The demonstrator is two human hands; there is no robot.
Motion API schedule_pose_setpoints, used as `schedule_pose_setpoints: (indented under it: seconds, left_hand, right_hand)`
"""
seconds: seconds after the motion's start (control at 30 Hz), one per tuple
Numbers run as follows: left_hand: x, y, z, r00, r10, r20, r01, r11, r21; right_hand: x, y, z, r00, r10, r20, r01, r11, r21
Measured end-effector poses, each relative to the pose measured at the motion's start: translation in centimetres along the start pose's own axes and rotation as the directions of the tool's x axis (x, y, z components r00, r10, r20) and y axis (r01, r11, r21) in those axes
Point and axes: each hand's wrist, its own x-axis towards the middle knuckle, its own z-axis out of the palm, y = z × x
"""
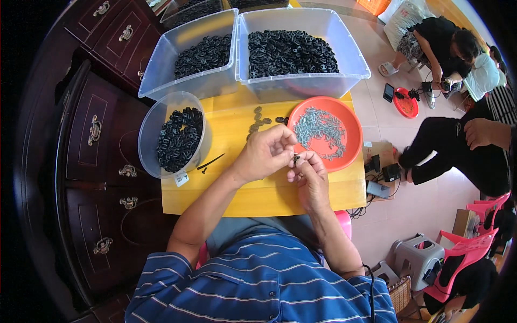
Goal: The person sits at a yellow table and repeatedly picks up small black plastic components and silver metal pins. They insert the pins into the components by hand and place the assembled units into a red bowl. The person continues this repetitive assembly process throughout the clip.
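My left hand (265, 153) and my right hand (311, 180) meet over the near middle of the yellow table (231, 202). In the fingers of my right hand is a small black plastic piece (296, 159). The fingertips of my left hand are pinched just above it; what they grip is too small to make out. Right behind my hands stands a red-orange bowl (353, 123) with many small silver screws (318, 128). Several flat oval pieces (254, 128) lie beyond my left hand. A thin black strip (211, 161) rests left of my left wrist.
A round clear tub (145, 141) of black pieces stands at the left. Two large clear bins, one left (156, 70) and one right (350, 59), hold more at the back. Dark wooden drawers (89, 177) flank the left. People sit to the right, near a grey stool (417, 258).
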Motion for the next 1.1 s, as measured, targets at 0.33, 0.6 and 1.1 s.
schedule_pose_setpoints:
  seconds: [0.33, 0.6, 1.1]
  left_hand:
    - [-0.6, 1.8, -0.1, 0.996, 0.085, 0.017, -0.086, 0.958, 0.274]
    - [-0.7, 2.3, 0.1, 0.964, 0.26, 0.048, -0.247, 0.822, 0.512]
    - [-2.0, 1.6, -0.4, 0.969, 0.247, 0.002, -0.224, 0.875, 0.429]
  right_hand:
    - [-0.3, 0.2, 0.5, 0.995, -0.102, -0.019, 0.096, 0.971, -0.219]
    - [-0.4, 0.6, 0.0, 0.992, -0.118, 0.048, 0.126, 0.957, -0.26]
    - [-0.5, 0.4, 0.4, 0.993, -0.117, 0.006, 0.115, 0.957, -0.266]
